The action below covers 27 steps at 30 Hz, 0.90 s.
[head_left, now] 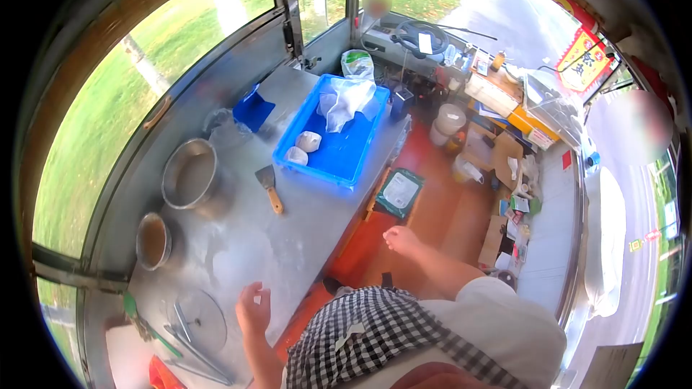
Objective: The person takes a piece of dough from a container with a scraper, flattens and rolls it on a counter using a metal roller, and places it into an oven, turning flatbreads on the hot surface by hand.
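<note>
The left hand (254, 308) is over the bench (303, 234), fingers loosely bent, thumb apart; the right hand (401, 239) hangs above the reddish floor (450, 209), fingers curled, whether pressed together I cannot tell. A scraper (271, 190) lies near the blue tray (340, 157) holding pale lumps (309, 142)

The far end of the blue tray (364, 142) is partly covered by a crumpled white sheet (349, 101) (whether cloth or plastic cannot be told). A red item (165, 373) is cut off by the bottom edge, as is the left forearm (266, 364). The print on the green packet (400, 192) is too small to be read. A round patch (638, 127) at the right is blurred.
</note>
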Tool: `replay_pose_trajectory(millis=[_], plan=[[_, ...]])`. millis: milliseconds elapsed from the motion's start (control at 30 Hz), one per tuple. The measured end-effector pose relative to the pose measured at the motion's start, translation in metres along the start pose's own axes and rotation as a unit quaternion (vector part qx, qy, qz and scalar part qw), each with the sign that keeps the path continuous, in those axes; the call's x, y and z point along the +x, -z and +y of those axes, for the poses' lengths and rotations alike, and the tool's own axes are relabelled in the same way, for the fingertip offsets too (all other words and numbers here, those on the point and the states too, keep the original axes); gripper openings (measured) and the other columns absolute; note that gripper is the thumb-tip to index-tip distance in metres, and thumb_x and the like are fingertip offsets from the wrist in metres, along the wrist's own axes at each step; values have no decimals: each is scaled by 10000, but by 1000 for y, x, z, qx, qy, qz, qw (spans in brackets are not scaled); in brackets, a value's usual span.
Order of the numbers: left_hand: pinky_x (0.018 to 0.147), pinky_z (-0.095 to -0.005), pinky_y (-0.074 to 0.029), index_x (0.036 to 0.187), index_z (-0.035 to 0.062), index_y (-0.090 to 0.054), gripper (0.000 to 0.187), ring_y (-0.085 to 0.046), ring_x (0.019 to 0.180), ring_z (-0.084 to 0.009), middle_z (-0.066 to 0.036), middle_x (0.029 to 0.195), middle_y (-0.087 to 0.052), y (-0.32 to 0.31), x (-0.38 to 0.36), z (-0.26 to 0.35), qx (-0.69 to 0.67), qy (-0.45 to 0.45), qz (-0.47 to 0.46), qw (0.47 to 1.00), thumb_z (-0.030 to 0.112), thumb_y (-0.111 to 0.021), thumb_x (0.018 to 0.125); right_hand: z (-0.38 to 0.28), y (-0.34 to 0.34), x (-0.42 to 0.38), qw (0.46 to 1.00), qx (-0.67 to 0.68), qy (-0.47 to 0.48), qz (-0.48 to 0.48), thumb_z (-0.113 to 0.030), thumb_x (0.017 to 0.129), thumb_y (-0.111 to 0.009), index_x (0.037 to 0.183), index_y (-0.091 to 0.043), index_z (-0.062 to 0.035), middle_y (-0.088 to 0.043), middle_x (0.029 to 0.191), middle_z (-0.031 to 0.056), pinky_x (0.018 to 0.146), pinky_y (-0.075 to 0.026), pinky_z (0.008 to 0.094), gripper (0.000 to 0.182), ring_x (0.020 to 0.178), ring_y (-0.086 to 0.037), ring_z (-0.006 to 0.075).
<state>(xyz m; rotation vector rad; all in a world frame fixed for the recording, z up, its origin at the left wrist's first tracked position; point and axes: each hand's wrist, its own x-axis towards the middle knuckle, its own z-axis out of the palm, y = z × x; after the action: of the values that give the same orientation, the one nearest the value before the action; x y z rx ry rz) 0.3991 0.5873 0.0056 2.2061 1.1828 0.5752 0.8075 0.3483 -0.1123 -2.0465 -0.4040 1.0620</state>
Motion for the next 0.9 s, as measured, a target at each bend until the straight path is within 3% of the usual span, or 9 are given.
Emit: replay_pose_trajectory(millis=[167, 333, 567, 767, 900], plan=[[827, -434, -569, 1078, 26, -743, 218, -730, 948, -325, -143, 1055, -757, 3, 85, 13, 1, -43, -53, 998, 151, -774, 902, -42, -17, 19, 994, 56, 86, 44, -298, 1035, -654, 1034, -721, 3, -728, 879, 67, 741, -570, 337, 308, 772, -705, 158], [817, -427, -577, 1092, 21, -744, 243, -741, 944, -327, -150, 1056, -759, -4, 123, 6, -15, -53, -53, 997, 142, -785, 886, -86, -32, 22, 993, 58, 103, 21, -254, 1031, -656, 1055, -723, 18, -725, 878, 66, 747, -563, 327, 282, 791, -695, 141], [810, -438, -582, 1096, 47, -749, 251, -735, 949, -335, -137, 1035, -762, -16, 107, -18, -6, 53, -49, 997, 151, -795, 872, -152, -45, 61, 983, -5, 178, -44, -228, 1041, -639, 1049, -732, -12, -715, 855, 47, 741, -553, 316, 236, 780, -682, 147], [779, -437, -574, 1064, 54, -739, 224, -727, 912, -311, -110, 985, -748, -11, 81, -25, 31, 116, 26, 992, 176, -794, 885, -200, -79, 136, 964, -13, 200, -178, -204, 1055, -643, 1055, -711, -1, -702, 864, 35, 750, -532, 295, 214, 797, -654, 116], [790, -428, -575, 1069, 52, -736, 230, -728, 920, -292, -103, 1002, -747, -10, 74, -7, 46, 163, 58, 984, 188, -791, 892, -252, -112, 155, 941, -124, 228, -219, -249, 1028, -681, 1098, -711, -22, -724, 919, 76, 783, -547, 331, 240, 844, -682, 171]])
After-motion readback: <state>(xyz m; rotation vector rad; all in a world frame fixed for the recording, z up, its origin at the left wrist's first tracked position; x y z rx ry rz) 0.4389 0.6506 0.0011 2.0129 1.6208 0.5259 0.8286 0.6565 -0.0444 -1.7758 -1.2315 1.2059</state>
